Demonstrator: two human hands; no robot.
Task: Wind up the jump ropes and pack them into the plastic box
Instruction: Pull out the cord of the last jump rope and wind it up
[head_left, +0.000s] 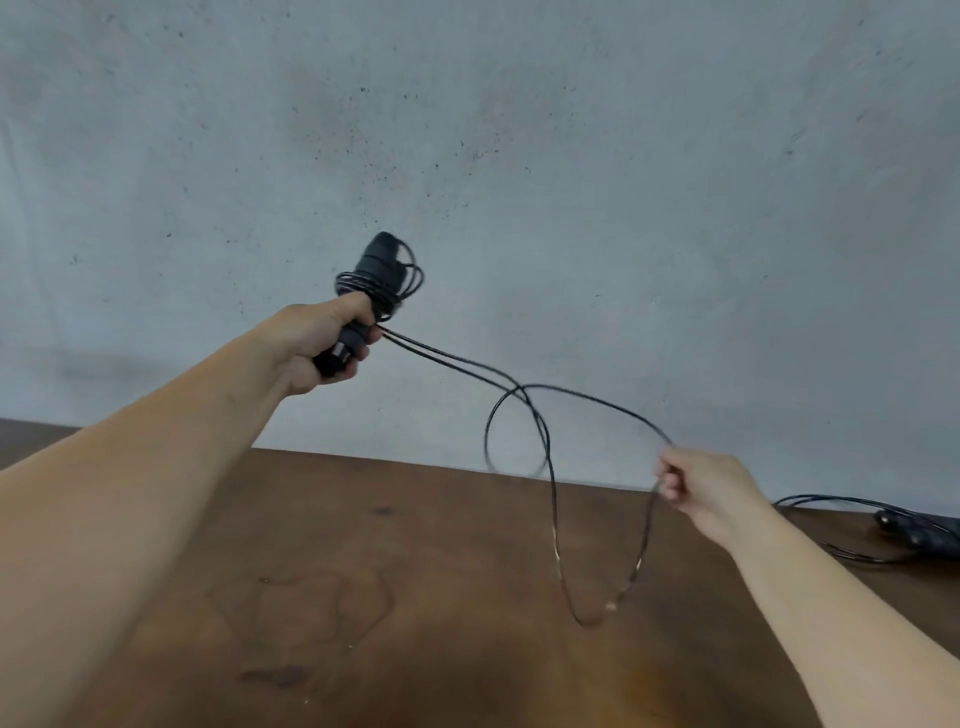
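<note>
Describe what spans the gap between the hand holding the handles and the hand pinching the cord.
In the head view, slack black cord runs from the left hand to the right hand, crossing itself in a loop above the table.

Two bare forearms, sleeveless to the frame edge, hands (317, 338) ungloved, ringless.

Two jump ropes (540, 415) (914, 530) — two hands (317, 340) (696, 488) — one table (415, 571)

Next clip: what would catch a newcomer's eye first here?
The left hand, raised mid-frame against the grey wall, grips black handles with cord coiled round them. From there the cord loops down to the right hand, which pinches it above the wooden table. More ropes lie at the far right edge.
</note>
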